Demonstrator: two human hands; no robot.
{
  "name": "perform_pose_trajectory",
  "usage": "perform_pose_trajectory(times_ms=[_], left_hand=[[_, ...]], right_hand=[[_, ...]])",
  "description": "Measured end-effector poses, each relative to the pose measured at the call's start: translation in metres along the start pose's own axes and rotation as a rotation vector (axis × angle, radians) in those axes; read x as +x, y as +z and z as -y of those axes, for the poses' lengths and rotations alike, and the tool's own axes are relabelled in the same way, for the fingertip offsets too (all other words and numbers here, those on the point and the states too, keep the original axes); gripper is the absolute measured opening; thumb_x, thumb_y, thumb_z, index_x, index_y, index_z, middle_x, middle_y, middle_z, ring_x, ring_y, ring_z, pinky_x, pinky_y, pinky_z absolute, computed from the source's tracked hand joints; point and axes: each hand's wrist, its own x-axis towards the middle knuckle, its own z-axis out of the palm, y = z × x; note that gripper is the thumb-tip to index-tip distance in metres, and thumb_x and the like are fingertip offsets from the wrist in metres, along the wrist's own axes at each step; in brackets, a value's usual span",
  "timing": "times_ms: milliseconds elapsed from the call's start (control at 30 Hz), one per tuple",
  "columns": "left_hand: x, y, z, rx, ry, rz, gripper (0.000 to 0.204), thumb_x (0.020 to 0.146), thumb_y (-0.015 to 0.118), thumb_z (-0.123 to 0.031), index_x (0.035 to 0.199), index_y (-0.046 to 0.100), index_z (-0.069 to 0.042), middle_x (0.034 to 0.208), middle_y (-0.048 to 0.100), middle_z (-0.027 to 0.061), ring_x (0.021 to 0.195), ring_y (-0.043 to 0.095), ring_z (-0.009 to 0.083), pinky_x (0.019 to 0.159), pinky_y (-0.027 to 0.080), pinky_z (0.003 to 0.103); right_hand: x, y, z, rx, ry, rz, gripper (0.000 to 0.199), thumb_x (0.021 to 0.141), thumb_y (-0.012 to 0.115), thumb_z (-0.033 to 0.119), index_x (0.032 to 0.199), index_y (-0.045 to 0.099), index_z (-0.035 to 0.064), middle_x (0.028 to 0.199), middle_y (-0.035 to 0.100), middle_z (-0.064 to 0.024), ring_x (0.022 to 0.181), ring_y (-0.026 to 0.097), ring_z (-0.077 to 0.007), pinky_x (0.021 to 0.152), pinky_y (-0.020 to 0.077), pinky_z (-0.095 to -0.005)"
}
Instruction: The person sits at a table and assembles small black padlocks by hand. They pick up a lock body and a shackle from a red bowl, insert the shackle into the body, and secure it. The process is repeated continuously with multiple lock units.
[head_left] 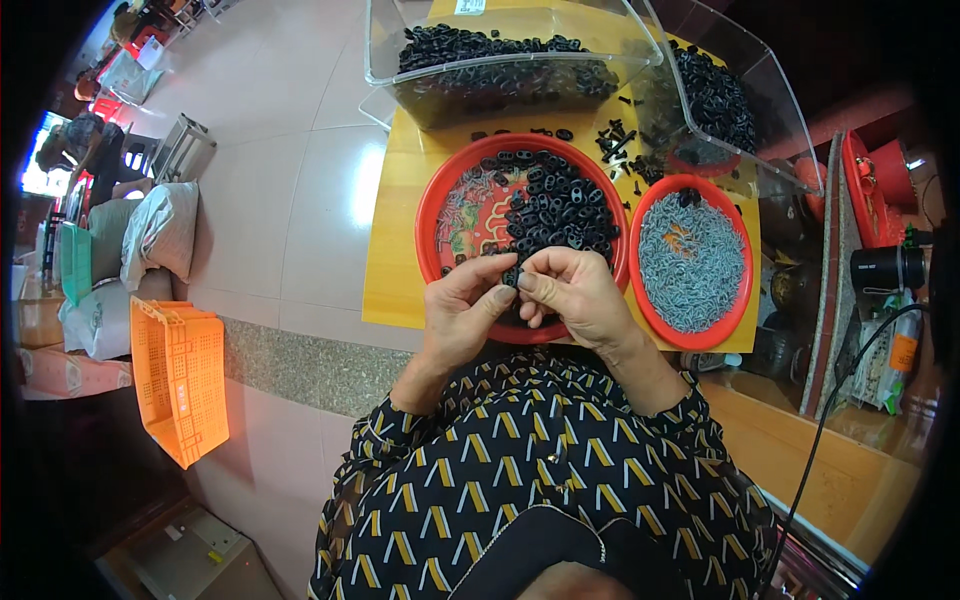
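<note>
My left hand point(462, 308) pinches a small black plastic piece point(511, 277) between thumb and fingers, over the near side of a round red tray point(424, 222). Close against it, my right hand point(578, 298) has its thumb and fingertips pressed together at the same piece; anything small inside that pinch is hidden. Many black two-hole plastic pieces point(562, 198) are heaped on the tray's right side. Small silvery metal parts point(462, 212), apparently screws, lie scattered on its left. To the right, a red oval tray point(745, 290) carries a thick layer of similar metal parts point(690, 265).
Two clear plastic bins point(520, 78) point(790, 120) of black pieces stand at the yellow table's point(392, 270) far side. Loose black parts point(615, 138) lie between bins and trays. An orange crate point(182, 375) and stuffed sacks point(163, 235) are left. A black cable point(815, 450) runs right.
</note>
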Motion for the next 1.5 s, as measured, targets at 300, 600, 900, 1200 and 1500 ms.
perform_pose_trajectory(times_ms=[300,600,900,1200,1500], left_hand=[[-0.001,-0.012,-0.014,0.252,0.117,-0.056,0.033,0.078,0.057,0.002,0.110,0.050,0.003,0.080,0.054,0.0026,0.072,0.051,0.0081,0.064,0.043,0.021],[0.033,-0.027,-0.024,0.869,0.401,-0.089,0.020,0.071,0.059,0.004,0.091,0.056,0.002,0.074,0.054,0.0125,0.064,0.056,0.0207,0.057,0.044,0.027],[0.088,-0.034,-0.021,1.272,0.613,0.169,0.014,0.063,0.061,-0.004,0.077,0.058,-0.003,0.076,0.051,0.0111,0.073,0.051,0.0284,0.064,0.042,0.036],[0.117,-0.030,-0.013,1.537,0.626,0.342,0.008,0.065,0.057,-0.014,0.069,0.058,-0.007,0.075,0.052,0.0076,0.078,0.050,0.0239,0.071,0.039,0.036],[0.112,-0.030,-0.010,1.563,0.683,0.325,0.012,0.064,0.057,-0.011,0.070,0.053,-0.002,0.074,0.051,0.0101,0.075,0.049,0.0263,0.068,0.039,0.036]], right_hand=[[0.013,-0.032,0.076,0.101,-0.376,-0.146,0.012,0.083,0.051,0.011,0.080,0.055,-0.0005,0.068,0.058,-0.0097,0.060,0.057,-0.0138,0.051,0.0474,-0.0230],[0.038,-0.023,0.051,-0.968,-0.456,-0.317,0.010,0.073,0.060,0.011,0.078,0.060,0.0024,0.072,0.058,-0.0119,0.066,0.057,-0.0245,0.061,0.0443,-0.0339],[0.073,-0.025,0.027,-1.429,-0.586,-0.261,0.008,0.071,0.058,0.009,0.077,0.060,0.0032,0.074,0.054,-0.0134,0.076,0.053,-0.0308,0.069,0.0421,-0.0396],[0.087,-0.025,0.028,-1.556,-0.494,-0.141,0.014,0.067,0.055,0.003,0.079,0.061,0.0046,0.083,0.054,-0.0168,0.084,0.051,-0.0320,0.074,0.0431,-0.0407],[0.097,-0.028,0.025,-1.701,-0.581,-0.017,0.018,0.061,0.055,-0.003,0.077,0.058,0.0041,0.078,0.050,-0.0125,0.081,0.049,-0.0297,0.072,0.0412,-0.0379]])
